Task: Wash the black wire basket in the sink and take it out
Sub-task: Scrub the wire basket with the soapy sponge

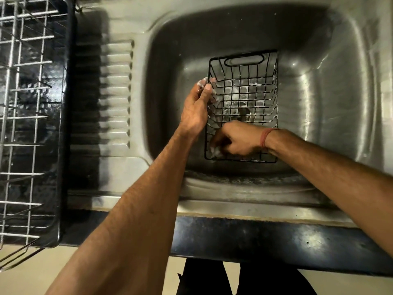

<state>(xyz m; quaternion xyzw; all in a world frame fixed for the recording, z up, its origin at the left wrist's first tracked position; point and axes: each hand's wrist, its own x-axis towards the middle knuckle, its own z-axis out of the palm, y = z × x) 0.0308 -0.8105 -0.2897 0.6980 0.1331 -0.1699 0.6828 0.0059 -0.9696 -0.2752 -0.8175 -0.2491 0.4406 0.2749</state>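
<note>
Black wire basket (244, 90) upright in sink (340, 81), suds on wires. Left hand (196, 107) grips left rim, fingers curled over top wire. Right hand (236, 141) inside near corner, fingers bunched on something soapy, can't tell what. Advice: brace rim firmly, scrub each wire crossing, rinse before lifting
</note>
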